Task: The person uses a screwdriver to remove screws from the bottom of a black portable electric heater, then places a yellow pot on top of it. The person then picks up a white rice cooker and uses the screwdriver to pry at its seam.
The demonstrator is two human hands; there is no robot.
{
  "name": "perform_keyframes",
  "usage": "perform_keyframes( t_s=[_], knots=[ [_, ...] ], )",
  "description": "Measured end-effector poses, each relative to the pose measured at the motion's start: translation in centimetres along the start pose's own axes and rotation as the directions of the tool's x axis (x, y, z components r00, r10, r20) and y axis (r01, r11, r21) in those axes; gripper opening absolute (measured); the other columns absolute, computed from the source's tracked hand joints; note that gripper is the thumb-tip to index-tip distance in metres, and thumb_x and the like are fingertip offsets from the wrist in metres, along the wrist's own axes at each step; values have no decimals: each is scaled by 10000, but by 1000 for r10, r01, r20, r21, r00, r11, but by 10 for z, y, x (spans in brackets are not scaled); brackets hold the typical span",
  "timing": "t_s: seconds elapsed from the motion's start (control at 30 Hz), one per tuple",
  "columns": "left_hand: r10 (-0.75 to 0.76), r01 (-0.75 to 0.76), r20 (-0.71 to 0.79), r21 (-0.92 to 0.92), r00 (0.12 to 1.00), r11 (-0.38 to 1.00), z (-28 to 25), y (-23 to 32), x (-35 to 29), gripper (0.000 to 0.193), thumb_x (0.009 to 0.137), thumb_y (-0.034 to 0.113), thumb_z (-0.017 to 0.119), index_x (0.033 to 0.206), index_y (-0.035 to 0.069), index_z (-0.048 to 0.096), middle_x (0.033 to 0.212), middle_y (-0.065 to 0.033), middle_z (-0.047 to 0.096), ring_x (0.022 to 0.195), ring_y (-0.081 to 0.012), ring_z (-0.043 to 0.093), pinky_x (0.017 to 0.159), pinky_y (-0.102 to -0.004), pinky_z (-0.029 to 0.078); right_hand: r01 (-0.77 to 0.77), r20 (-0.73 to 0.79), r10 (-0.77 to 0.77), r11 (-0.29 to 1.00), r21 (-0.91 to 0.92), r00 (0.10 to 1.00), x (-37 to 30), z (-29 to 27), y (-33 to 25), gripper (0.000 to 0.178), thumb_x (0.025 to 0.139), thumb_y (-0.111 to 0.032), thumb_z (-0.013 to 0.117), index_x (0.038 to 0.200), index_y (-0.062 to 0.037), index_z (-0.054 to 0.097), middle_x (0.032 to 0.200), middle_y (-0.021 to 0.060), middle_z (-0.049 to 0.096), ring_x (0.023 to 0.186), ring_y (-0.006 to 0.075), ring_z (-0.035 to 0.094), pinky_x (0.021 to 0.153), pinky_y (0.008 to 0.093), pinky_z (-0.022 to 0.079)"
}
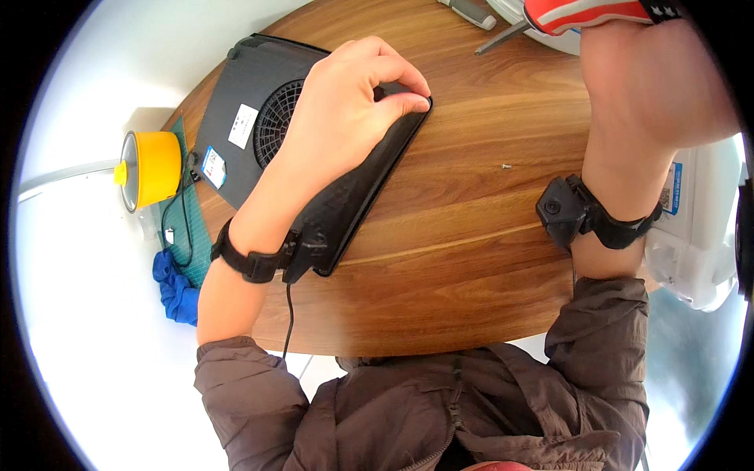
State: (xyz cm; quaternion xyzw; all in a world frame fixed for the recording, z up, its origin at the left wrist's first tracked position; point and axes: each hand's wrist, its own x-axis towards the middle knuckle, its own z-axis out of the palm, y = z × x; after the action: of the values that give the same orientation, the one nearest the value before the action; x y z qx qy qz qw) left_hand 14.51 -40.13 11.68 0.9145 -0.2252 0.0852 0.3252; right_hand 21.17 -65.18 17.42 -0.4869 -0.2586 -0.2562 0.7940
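Note:
A flat black appliance (236, 169), like an induction cooker turned underside up, lies at the left of the table, with a round fan grille and labels showing. My left hand (345, 102) is over its right part, thumb and forefinger pinched together at the far right corner; whatever is between them is hidden. At the upper right, my right hand (656, 82) is closed round a screwdriver (589, 14) with a red-and-white striped handle. Its metal shaft points left, away from the appliance. One small screw (506, 166) lies on the wood between my hands.
The wooden table (448, 259) curves toward me. Left of the appliance are a yellow pot (159, 169), a green mat (174, 224), a black cable and a blue cloth (174, 289). A grey-handled tool (471, 12) and a white round container (561, 41) are far; a white plastic box (695, 235) stands right.

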Motion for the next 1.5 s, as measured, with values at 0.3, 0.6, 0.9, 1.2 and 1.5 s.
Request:
perform_keyframes(
  t_s=[0.3,0.6,0.9,1.2,1.5],
  knots=[
    [-156,136,129,151,979,979,12,-10,17,172,881,177,781,969,31,801,953,-109,733,887,-269,705,789,-356,541,-11,-92,17,997,72,996,-1,-8,16,226,1040,-207,544,888,-43,578,724,59,576,587,145,521,549,292,417],
    [-144,100,139,284,980,954,21,-3,21,186,878,194,767,932,17,777,921,-156,716,854,-329,697,773,-393,544,-13,-117,25,994,107,993,-3,-6,24,226,1035,-204,545,878,-44,577,719,58,578,580,142,522,542,289,417],
    [-127,68,164,325,978,943,22,-1,22,197,867,194,766,880,0,730,884,-168,690,858,-361,678,775,-432,531,-17,-122,32,992,125,992,-5,-6,27,227,1031,-200,546,868,-46,577,714,57,580,574,140,522,535,287,417],
    [-112,12,279,337,954,942,24,-4,37,182,843,129,768,765,-10,680,819,-205,705,846,-399,696,755,-484,546,-42,-108,57,990,137,993,-8,-3,31,227,1026,-197,546,858,-47,576,708,56,583,567,137,523,528,284,417],
    [-201,105,413,244,888,964,14,-9,47,184,837,129,798,857,-22,694,801,-180,700,767,-312,681,720,-394,537,-53,-96,66,989,138,993,-10,-2,34,228,1022,-193,547,848,-48,575,703,55,585,560,134,523,521,282,417]
  ],
)
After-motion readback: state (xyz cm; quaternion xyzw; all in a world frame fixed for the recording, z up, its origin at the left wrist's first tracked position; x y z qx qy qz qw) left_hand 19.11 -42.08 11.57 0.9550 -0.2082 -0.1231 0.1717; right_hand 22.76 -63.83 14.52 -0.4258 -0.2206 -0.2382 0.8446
